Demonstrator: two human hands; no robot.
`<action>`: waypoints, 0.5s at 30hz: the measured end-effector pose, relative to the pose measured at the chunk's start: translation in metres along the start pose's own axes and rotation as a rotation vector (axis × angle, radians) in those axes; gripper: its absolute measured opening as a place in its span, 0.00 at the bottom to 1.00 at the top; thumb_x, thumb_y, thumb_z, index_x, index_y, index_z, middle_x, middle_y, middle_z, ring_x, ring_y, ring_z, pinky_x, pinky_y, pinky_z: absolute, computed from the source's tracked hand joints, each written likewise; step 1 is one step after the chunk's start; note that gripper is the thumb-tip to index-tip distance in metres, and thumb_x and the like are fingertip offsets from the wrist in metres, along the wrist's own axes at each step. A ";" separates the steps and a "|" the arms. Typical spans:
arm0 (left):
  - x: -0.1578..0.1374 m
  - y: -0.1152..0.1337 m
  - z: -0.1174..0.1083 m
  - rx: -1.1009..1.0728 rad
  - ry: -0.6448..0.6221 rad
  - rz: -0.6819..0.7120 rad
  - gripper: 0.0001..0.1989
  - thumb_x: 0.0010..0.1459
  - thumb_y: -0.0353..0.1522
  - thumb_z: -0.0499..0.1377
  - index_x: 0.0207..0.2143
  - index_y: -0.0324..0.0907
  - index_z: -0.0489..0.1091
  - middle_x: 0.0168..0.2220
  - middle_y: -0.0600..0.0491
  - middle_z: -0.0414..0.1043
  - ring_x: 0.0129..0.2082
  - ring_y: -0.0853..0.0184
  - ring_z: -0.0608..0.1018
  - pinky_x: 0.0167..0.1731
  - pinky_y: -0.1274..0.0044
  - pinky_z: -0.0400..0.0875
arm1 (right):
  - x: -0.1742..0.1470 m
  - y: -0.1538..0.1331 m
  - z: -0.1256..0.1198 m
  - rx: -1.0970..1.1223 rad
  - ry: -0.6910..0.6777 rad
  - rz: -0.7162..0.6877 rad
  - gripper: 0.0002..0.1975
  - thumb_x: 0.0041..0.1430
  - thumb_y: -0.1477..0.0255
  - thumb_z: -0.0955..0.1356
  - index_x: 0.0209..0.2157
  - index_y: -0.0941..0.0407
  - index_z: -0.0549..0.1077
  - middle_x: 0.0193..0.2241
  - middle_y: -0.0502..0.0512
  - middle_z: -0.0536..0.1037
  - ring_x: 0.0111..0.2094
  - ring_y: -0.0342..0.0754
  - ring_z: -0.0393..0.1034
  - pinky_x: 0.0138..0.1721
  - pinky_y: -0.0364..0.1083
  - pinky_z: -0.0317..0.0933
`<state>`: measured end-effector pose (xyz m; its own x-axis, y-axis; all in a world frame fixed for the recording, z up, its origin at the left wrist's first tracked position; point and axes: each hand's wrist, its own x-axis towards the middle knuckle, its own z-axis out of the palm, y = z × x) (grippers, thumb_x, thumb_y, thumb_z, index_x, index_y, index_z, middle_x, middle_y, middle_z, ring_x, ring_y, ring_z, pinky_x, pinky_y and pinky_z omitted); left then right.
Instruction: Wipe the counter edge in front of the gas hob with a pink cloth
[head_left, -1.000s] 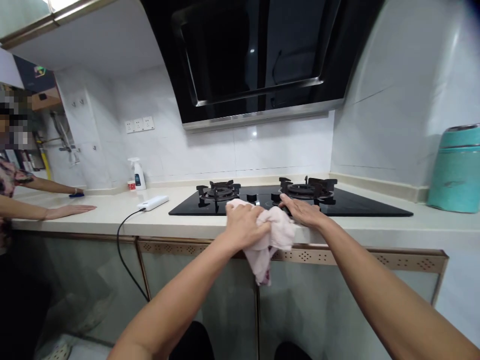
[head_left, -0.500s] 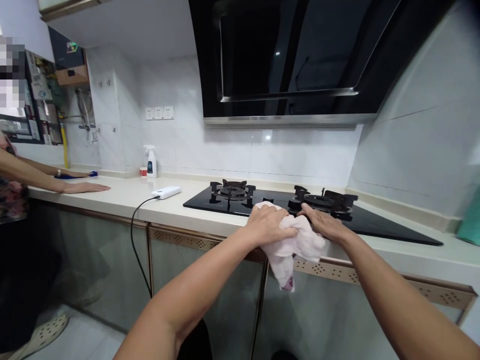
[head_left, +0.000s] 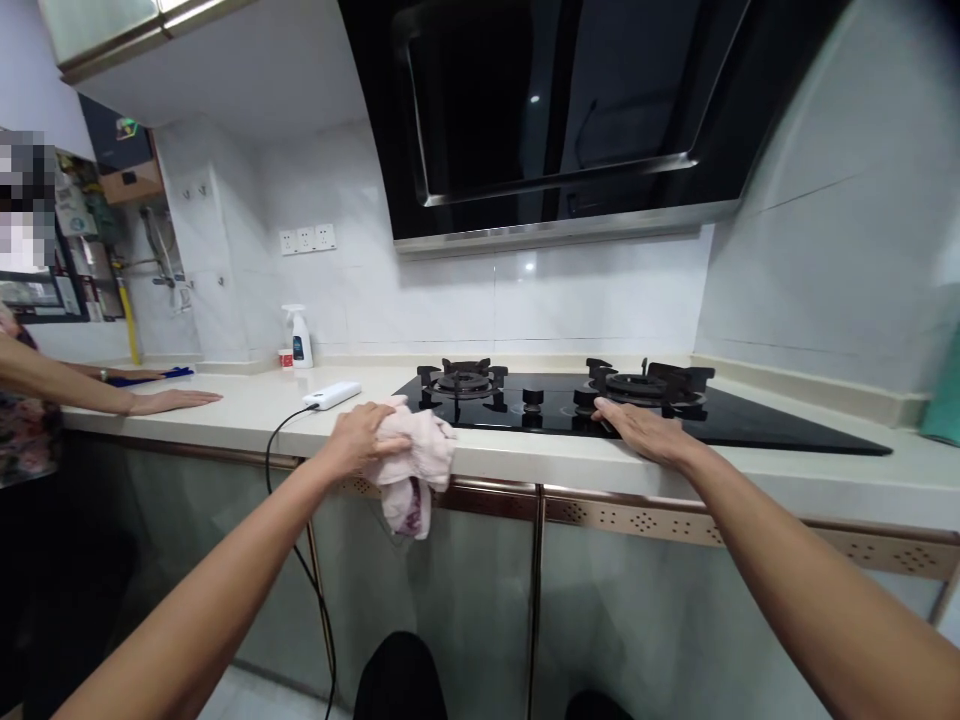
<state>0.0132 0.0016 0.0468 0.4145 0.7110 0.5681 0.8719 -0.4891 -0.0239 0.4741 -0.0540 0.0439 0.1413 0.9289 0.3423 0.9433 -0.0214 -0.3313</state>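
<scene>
Hanging over the front edge of the desk (head_left: 487,457), the cloth (head_left: 416,445) is seen just left of the middle of the frame, below the halfway line. It is bunched up at the top, and its tail is pointed down. The left hand (head_left: 360,440) is much nearer to it: the cloth is held under its curled fingers, and most of the cloth is spread to the right of that hand. Whether the stove (head_left: 780,415) is touched by the cloth cannot be told.

The right hand (head_left: 645,432) is placed right of the middle, well apart from the cloth. It is laid out mostly flat at the front edge of the stove, and nothing is seen to be held in it. Its fingertips are set just beside a black knob (head_left: 585,398); whether the knob is touched cannot be told.
</scene>
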 end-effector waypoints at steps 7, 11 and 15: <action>-0.015 -0.074 -0.011 0.030 0.036 -0.194 0.31 0.58 0.51 0.51 0.58 0.44 0.67 0.57 0.46 0.71 0.58 0.53 0.70 0.58 0.66 0.61 | 0.000 -0.001 -0.002 0.027 -0.028 0.005 0.38 0.67 0.48 0.43 0.50 0.48 0.76 0.60 0.57 0.70 0.63 0.67 0.59 0.59 0.74 0.47; -0.021 -0.082 -0.008 0.017 0.081 -0.149 0.33 0.54 0.53 0.54 0.56 0.43 0.67 0.57 0.44 0.71 0.58 0.53 0.70 0.59 0.67 0.62 | -0.001 -0.002 -0.003 0.019 -0.020 -0.005 0.38 0.67 0.48 0.44 0.49 0.48 0.76 0.58 0.59 0.72 0.61 0.68 0.62 0.58 0.72 0.50; -0.025 -0.091 -0.005 0.043 0.091 -0.068 0.35 0.48 0.53 0.59 0.53 0.41 0.67 0.55 0.41 0.71 0.57 0.51 0.70 0.60 0.65 0.62 | -0.002 -0.003 -0.003 0.001 -0.017 -0.018 0.38 0.66 0.46 0.44 0.43 0.49 0.76 0.54 0.60 0.75 0.59 0.68 0.64 0.57 0.71 0.53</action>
<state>-0.0781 0.0259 0.0388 0.3305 0.6922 0.6416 0.9084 -0.4178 -0.0171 0.4717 -0.0565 0.0471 0.1196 0.9352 0.3332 0.9452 -0.0046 -0.3265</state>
